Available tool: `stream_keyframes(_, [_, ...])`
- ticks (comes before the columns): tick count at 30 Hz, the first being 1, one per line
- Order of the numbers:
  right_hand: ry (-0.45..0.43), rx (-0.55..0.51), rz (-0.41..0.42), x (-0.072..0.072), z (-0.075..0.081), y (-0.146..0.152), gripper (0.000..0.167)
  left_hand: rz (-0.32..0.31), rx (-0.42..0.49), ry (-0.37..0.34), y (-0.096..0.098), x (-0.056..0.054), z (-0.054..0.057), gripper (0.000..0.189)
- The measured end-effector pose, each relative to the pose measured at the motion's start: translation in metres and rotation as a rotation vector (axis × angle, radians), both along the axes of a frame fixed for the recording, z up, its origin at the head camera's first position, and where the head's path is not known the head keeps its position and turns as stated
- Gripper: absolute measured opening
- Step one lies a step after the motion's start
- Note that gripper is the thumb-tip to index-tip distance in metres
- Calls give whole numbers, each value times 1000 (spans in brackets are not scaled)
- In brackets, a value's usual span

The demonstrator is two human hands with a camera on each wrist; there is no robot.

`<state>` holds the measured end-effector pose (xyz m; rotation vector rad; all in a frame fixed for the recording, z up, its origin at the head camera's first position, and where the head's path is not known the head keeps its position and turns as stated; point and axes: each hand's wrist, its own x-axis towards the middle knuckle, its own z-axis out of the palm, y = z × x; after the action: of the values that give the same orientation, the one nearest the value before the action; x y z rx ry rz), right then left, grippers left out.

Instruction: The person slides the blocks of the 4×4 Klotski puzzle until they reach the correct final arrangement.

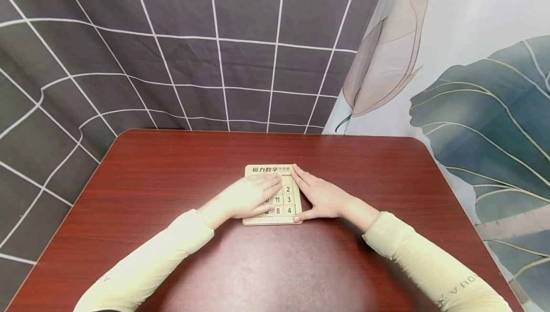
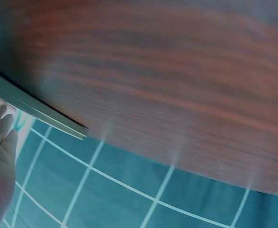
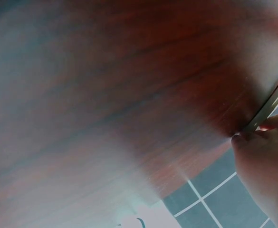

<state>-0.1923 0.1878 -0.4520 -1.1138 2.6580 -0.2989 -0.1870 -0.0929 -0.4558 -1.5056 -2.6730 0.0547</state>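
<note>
A pale number sliding puzzle [image 1: 275, 221] lies flat on the table, with dark printed characters along its top strip and square numbered tiles. Across its left part, my left hand [image 1: 250, 198] extends its fingers over the tiles and hides several of them. Along the right edge is my right hand [image 1: 323, 198], fairly straight fingers at the top right corner and thumb at the bottom right corner. From the left wrist, the puzzle's side edge [image 2: 43, 112] shows beside my fingers. The right wrist view has my hand [image 3: 267, 166] touching the puzzle's edge [image 3: 273, 100].
The reddish-brown wooden table [image 1: 172, 159] has rounded far corners. Behind it hangs a dark grey curtain [image 1: 249, 63] with white grid lines, meeting a pale leaf-patterned curtain [image 1: 464, 20] at the right.
</note>
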Motion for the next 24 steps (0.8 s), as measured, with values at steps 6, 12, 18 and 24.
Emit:
stream_keyframes(6, [2, 11, -2, 1, 1, 0, 124, 23, -3, 16, -5, -4, 0, 64])
stream_keyframes(12, [-10, 10, -3, 1, 2, -1, 123, 38, -6, -5, 1, -3, 7, 65])
stream_keyframes(18, [-19, 5, -3, 1, 3, -1, 122, 46, -34, -56, 15, -4, 11, 65])
stream_keyframes(24, [-9, 2, -1, 0, 1, -1, 122, 39, -51, -62, 16, -9, 5, 66])
